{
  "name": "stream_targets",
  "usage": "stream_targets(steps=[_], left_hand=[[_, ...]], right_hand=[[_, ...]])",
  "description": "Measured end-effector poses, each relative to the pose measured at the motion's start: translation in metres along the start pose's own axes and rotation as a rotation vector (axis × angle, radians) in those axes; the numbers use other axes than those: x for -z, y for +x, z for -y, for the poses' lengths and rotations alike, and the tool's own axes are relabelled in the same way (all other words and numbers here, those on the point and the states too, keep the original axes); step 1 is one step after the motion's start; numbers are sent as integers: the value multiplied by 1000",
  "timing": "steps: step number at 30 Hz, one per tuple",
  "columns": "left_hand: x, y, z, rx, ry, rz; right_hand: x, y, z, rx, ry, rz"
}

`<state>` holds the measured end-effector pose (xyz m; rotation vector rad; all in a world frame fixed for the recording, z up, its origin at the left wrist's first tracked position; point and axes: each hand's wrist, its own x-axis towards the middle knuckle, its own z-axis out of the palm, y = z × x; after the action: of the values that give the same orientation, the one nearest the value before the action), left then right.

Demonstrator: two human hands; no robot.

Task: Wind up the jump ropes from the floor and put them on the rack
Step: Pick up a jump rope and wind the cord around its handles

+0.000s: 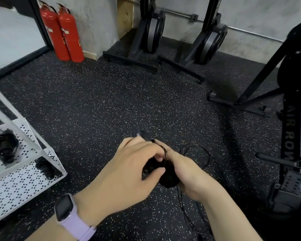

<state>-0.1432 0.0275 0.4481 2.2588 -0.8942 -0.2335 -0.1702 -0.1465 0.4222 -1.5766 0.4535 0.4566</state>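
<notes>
**Both hands wrapped round a black jump rope above the gym floor**

The person's left hand [127, 164] and right hand [186, 173] meet in the lower middle of the view, both gripping the same thin black jump rope with dark handles [165, 174]. The left hand's fingers [151, 153] are curled over the top of the bundle, with the thumb pressed against its near side; a blurred handle end pokes out just beyond the knuckles. The right hand's fingers are closed round the bundle from the other side, though their tips are hidden behind it. A small loop of cord stands up between the two hands. The loose remainder of the rope curves out to the right of the hands and trails down toward the bottom edge over the black rubber floor flecked with white [97, 105].

A lilac-strapped smartwatch [68, 214] sits on the left wrist. At the left stands a white perforated metal rack [24, 180], with dark coiled ropes [4, 145] already lying on its shelves. Two red fire extinguishers [63, 32] stand against the grey wall, and black rowing machines [292, 119] line the back and right.
</notes>
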Motion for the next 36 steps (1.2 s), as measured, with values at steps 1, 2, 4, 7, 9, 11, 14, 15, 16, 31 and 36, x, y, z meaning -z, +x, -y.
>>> stream_targets(steps=[1, 2, 4, 7, 9, 11, 14, 15, 16, 31, 36], left_hand=[[1, -1, 1, -31, 29, 30], [1, -1, 2, -44, 30, 51], [-1, -1, 3, -54, 0, 56], [-1, 0, 3, -62, -34, 13], [2, -1, 0, -58, -22, 39], [3, 0, 0, -74, 3, 60], [5, 1, 1, -100, 60, 63], [5, 2, 2, -103, 61, 57], [4, 2, 2, -103, 52, 53], [-11, 13, -2, -28, -114, -273], [-14, 16, -9, 61, -252, -436]], right_hand=[[1, -1, -1, -35, -15, 21], [2, -3, -2, -67, -21, 49], [3, -8, -4, -138, 93, 87], [3, -16, 2, -162, 284, 172], [4, -18, 7, -135, 311, 207], [6, -15, 7, -122, 304, 234], [10, -13, 4, -107, 259, 264], [12, -14, 4, -101, 240, 265], [13, -14, 4, -98, 231, 266], [25, -28, 7, 162, 454, 15], [-13, -23, 4, 241, 429, -46]])
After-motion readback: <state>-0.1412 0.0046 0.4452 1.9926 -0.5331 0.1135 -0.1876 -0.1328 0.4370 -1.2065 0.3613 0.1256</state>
